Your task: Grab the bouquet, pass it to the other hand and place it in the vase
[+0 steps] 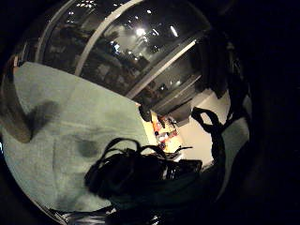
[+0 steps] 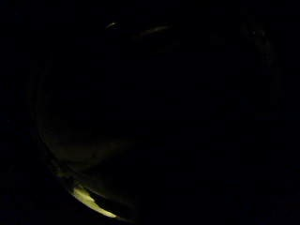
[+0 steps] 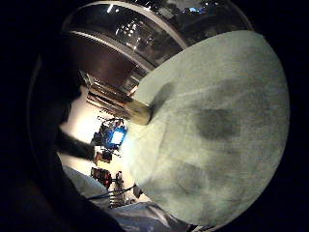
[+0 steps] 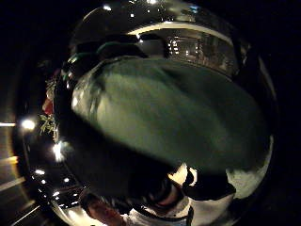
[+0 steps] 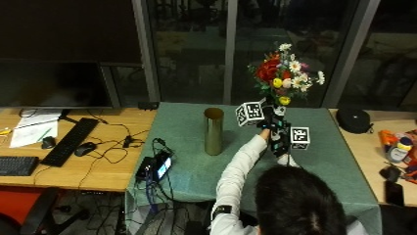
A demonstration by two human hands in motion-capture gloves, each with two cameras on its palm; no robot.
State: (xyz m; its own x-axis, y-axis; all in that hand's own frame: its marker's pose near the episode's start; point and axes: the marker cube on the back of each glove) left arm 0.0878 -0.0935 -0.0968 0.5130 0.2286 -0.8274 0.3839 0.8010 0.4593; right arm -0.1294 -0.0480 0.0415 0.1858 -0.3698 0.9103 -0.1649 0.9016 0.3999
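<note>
Black-gloved hands (image 5: pixel 277 133) raised together, gripping bouquet (image 5: pixel 285 73) upright

The outside view looks down from above and behind the person's head onto the green table (image 5: pixel 196 161), the vase (image 5: pixel 213 131) toward ten o'clock of the head. Both little-finger palm views face down on that table (image 1: pixel 56 140), sharing the vase (image 3: pixel 137 112). The left thumb view is almost wholly dark.
</note>
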